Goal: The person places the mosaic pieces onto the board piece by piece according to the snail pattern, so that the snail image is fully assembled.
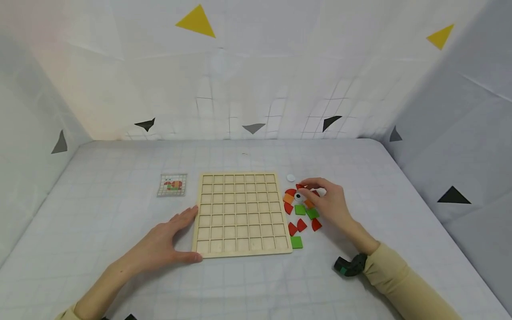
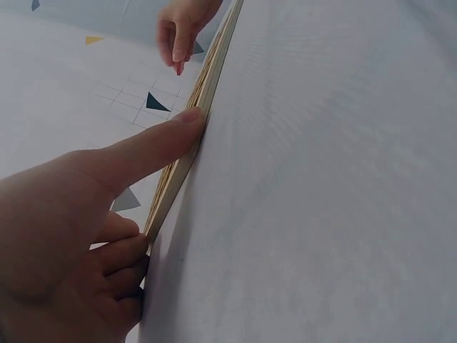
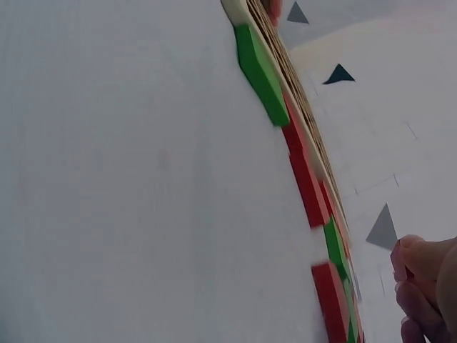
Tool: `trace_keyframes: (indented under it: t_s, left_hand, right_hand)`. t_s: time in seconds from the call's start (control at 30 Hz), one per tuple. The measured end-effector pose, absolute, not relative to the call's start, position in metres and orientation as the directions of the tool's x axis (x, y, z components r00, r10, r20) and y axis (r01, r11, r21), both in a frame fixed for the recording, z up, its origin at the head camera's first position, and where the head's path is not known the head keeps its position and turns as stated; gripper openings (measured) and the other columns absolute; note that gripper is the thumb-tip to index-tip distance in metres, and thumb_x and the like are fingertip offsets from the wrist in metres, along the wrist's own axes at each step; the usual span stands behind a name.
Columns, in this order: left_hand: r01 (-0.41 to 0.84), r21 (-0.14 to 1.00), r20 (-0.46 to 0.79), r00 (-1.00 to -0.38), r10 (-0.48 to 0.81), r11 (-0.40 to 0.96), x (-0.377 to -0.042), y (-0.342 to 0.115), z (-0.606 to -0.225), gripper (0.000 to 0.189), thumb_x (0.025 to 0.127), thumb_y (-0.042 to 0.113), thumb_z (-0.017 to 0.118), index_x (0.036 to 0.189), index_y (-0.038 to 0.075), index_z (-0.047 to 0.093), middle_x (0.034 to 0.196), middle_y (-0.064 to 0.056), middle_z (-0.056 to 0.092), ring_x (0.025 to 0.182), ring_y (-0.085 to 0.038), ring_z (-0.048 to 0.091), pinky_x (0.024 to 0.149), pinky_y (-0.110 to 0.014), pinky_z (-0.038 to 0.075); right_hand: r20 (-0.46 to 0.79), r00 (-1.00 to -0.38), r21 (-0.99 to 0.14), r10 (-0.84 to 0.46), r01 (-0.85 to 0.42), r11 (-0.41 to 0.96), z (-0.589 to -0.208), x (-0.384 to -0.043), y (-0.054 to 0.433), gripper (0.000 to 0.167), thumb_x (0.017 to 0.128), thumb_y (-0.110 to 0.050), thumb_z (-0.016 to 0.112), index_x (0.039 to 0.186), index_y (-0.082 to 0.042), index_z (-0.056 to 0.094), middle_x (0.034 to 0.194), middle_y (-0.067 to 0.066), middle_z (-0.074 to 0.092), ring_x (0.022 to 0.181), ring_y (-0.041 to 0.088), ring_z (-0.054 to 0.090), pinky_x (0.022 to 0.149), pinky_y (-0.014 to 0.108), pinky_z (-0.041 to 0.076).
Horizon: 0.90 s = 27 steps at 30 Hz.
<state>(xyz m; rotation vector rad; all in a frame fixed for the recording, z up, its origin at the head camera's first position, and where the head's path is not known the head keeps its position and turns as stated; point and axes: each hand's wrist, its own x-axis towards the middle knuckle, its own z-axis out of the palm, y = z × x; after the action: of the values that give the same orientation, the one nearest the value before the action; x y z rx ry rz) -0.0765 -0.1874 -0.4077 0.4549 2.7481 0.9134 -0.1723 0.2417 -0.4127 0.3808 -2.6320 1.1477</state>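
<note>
A wooden grid board (image 1: 243, 213) lies flat on the cloth, its squares bare. Against its left edge rests my left hand (image 1: 162, 244), the fingertips on the side and the thumb (image 2: 153, 150) at the near corner. On the other side, my right hand (image 1: 330, 204) pinches a red quarter-circle piece (image 3: 398, 261) between thumb and fingertips, raised off the table. Below that hand lie a white eye disc (image 1: 298, 197), orange pieces (image 1: 289, 198), green squares (image 1: 300, 210) and several red quarter-circle pieces (image 1: 302, 225).
Left of the board lies a small pattern card (image 1: 172, 185) with a red, orange and green figure on a grid. A plain white disc (image 1: 290, 178) sits by the board's far right corner. One green square (image 1: 296, 242) touches the near right corner. White cloth walls (image 1: 256, 66) stand behind.
</note>
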Motion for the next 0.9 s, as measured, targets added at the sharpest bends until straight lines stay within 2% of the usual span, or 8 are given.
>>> trace_keyframes:
  t_s: [0.07,0.23,0.5,0.63,0.73,0.9]
  left_hand:
    - [0.223,0.609,-0.099,-0.931,0.351,0.761,-0.077,-0.187,-0.408,0.115,0.067,0.067,0.081,0.159,0.023,0.028,0.163,-0.005,0.031,0.147,-0.041,0.031,0.116,-0.063,0.026]
    - [0.224,0.609,-0.098,-0.931,0.352,0.761,-0.077,-0.187,-0.407,0.115,0.067,0.066,0.081,0.159,0.023,0.028,0.163,-0.005,0.031,0.147,-0.041,0.031,0.116,-0.063,0.026]
    - [0.227,0.601,-0.095,-0.932,0.351,0.766,-0.076,-0.187,-0.406,0.116,0.067,0.068,0.08,0.159,0.022,0.028,0.162,-0.009,0.032,0.146,-0.044,0.031,0.115,-0.066,0.026]
    - [0.224,0.601,-0.098,-0.932,0.349,0.768,-0.076,-0.186,-0.405,0.116,0.067,0.07,0.079,0.159,0.021,0.028,0.162,-0.009,0.032,0.146,-0.044,0.032,0.114,-0.066,0.026]
    - [0.232,0.598,-0.093,-0.931,0.354,0.767,-0.075,-0.186,-0.404,0.116,0.067,0.071,0.078,0.159,0.02,0.029,0.162,-0.01,0.032,0.145,-0.045,0.032,0.113,-0.067,0.027]
    - [0.238,0.599,-0.086,-0.93,0.357,0.765,-0.075,-0.187,-0.404,0.115,0.067,0.071,0.078,0.159,0.021,0.03,0.161,-0.01,0.033,0.145,-0.044,0.033,0.112,-0.067,0.028]
  right_hand:
    - [0.315,-0.937,-0.684,-0.15,-0.334,0.648,-0.411,-0.17,0.236,0.024,0.091,-0.026,0.075,0.114,-0.019,0.073,0.1,-0.002,0.072,0.092,0.012,0.061,0.07,0.025,0.05]
    - [0.301,-0.94,-0.713,-0.157,-0.332,0.617,-0.409,-0.165,0.221,0.022,0.09,-0.027,0.076,0.111,-0.02,0.074,0.097,-0.005,0.073,0.088,0.01,0.064,0.072,0.028,0.053]
    - [0.27,-0.951,-0.763,-0.153,-0.308,0.569,-0.409,-0.164,0.198,0.018,0.089,-0.025,0.078,0.106,-0.021,0.075,0.089,-0.005,0.072,0.086,0.01,0.062,0.072,0.027,0.05]
    - [0.298,-0.937,-0.757,-0.181,-0.348,0.553,-0.41,-0.164,0.188,0.018,0.088,-0.024,0.078,0.105,-0.018,0.075,0.085,-0.003,0.071,0.077,0.012,0.059,0.06,0.023,0.045]
    - [0.33,-0.92,-0.744,-0.21,-0.39,0.543,-0.412,-0.165,0.183,0.02,0.087,-0.022,0.079,0.106,-0.014,0.075,0.088,-0.002,0.073,0.075,0.013,0.059,0.054,0.022,0.041]
    - [0.318,-0.923,-0.736,-0.215,-0.383,0.558,-0.413,-0.167,0.173,0.022,0.087,-0.023,0.08,0.107,-0.016,0.075,0.093,-0.002,0.075,0.076,0.011,0.063,0.059,0.023,0.047]
